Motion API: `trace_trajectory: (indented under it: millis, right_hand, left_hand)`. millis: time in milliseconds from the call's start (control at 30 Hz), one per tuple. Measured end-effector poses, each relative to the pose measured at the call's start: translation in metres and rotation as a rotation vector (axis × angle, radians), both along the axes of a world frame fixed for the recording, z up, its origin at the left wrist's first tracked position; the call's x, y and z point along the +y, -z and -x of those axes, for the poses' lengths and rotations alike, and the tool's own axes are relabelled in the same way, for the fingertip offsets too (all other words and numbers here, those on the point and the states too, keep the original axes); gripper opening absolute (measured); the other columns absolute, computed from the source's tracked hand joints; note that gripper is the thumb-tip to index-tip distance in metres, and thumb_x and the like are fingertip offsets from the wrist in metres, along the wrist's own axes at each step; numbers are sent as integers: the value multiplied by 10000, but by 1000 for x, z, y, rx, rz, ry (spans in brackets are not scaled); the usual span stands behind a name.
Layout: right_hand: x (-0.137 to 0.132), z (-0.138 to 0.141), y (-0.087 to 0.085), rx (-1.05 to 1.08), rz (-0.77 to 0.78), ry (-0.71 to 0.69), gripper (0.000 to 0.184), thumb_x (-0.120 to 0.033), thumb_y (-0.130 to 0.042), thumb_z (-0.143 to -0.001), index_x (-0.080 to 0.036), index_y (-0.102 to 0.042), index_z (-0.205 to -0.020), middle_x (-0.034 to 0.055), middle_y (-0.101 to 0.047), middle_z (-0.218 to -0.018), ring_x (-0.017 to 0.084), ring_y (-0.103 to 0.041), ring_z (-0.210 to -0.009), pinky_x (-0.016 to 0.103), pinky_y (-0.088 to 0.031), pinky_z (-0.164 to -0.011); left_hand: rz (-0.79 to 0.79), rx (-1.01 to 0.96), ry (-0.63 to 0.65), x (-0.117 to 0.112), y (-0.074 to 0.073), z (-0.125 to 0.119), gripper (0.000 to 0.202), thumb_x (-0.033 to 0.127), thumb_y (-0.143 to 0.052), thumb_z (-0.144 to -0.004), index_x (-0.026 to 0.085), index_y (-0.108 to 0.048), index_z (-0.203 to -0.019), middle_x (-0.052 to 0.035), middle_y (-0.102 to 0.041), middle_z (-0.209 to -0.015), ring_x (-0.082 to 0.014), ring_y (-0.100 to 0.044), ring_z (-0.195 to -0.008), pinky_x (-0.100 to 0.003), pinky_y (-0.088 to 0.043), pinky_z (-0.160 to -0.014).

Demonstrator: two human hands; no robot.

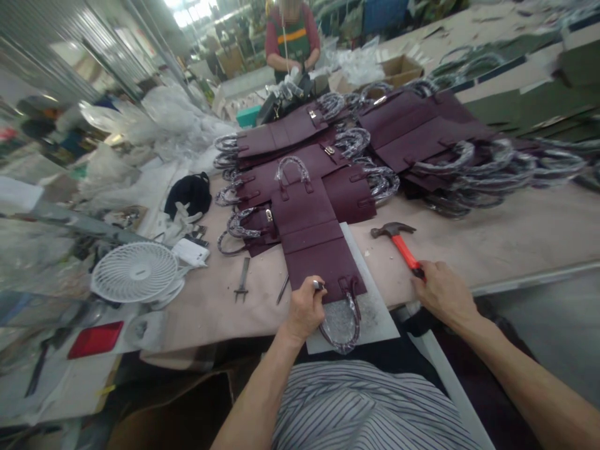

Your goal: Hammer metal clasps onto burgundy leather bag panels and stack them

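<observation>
A flat maroon leather bag panel (313,240) lies on a white cutting board (375,306) in front of me, with a plastic-wrapped handle (344,325) hanging off its near end. My left hand (305,307) is closed around a small metal tool that stands upright at the panel's near left edge. My right hand (443,292) grips the end of a red-handled hammer (398,240) that lies on the table to the right of the board.
Stacks of maroon bag panels (412,134) with wrapped handles fill the table behind. A white fan (135,272), a metal punch (242,281), a black cloth (190,194) and clear plastic bags lie left. A person (290,37) works at the far end.
</observation>
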State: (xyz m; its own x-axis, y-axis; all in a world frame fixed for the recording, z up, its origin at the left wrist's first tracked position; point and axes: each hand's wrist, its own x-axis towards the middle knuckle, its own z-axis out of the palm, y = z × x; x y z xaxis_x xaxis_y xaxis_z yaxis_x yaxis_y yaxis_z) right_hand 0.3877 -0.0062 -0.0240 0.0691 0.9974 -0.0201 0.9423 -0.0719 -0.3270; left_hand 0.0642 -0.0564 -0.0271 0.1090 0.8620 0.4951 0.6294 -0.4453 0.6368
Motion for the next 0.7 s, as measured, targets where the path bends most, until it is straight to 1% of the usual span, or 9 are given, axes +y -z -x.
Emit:
trace_trajectory:
  millis: [100,167,200,267,333,433,533,633,700]
  right_hand:
    - [14,10,-15,559,280,209,193,-216,-590,-714,-163,-580,-899,51,-524,-717,184,-507,-611,303,-414,-557]
    - [21,21,-33,899,444,246,157,-234,-594,-689,-187,-516,-817,3,-464,-643,134,-433,-529,256,-362,-484]
    - [22,28,-44,988,487,234,149,-265,-583,-705,-198,-487,-797,-15,-434,-622,117,-396,-499,241,-340,-457]
    - [16,41,-68,1060,487,202,183,-355,-561,-767,-214,-450,-802,-49,-375,-602,94,-325,-455,218,-293,-418]
    - [3,52,-92,1118,389,183,267,-479,-538,-845,-225,-454,-852,-66,-350,-596,88,-291,-428,208,-253,-387]
    - [-23,64,-124,934,48,11,374,-606,-478,-926,-236,-531,-945,-37,-438,-601,119,-389,-441,240,-299,-390]
    - [-44,69,-138,486,-251,-371,361,-551,-427,-986,-244,-558,-849,7,-530,-575,148,-471,-464,286,-312,-441]
    - [-53,69,-144,198,-303,-680,397,-476,-383,-1021,-248,-479,-710,2,-516,-497,138,-402,-382,321,-191,-443]
    - [-56,63,-150,164,-266,-660,407,-500,-385,-1016,-245,-469,-711,3,-518,-502,138,-385,-381,327,-159,-458]
  left_hand:
    - [18,2,15,1,-1,0,156,118,-510,-930,204,-564,-1049,-59,-684,-932,-188,-696,-846,-289,-580,-766]
    - [27,-4,25,2,-1,-1,159,117,-514,-925,205,-562,-1049,-56,-682,-926,-193,-697,-846,-295,-581,-766]
    - [30,-9,28,2,-1,-1,166,113,-513,-922,206,-561,-1051,-56,-682,-928,-196,-698,-853,-299,-583,-770]
    - [31,-24,28,2,-1,-2,179,105,-511,-916,206,-559,-1056,-57,-685,-933,-200,-702,-861,-305,-584,-775]
    - [32,-33,26,2,-1,-3,187,100,-510,-910,207,-560,-1055,-55,-687,-928,-203,-705,-855,-307,-586,-772]
    - [22,-31,22,2,-1,-4,195,98,-507,-905,207,-561,-1058,-55,-690,-921,-205,-709,-841,-306,-589,-756]
    - [11,-14,7,3,1,-4,190,102,-511,-901,206,-566,-1050,-54,-692,-901,-203,-712,-816,-297,-588,-737]
    - [-31,14,-11,4,5,-4,147,100,-515,-886,202,-581,-968,-52,-682,-835,-197,-699,-744,-278,-574,-668]
    - [-49,8,-4,4,6,-4,152,98,-509,-888,199,-583,-974,-58,-684,-849,-198,-699,-757,-280,-574,-676]
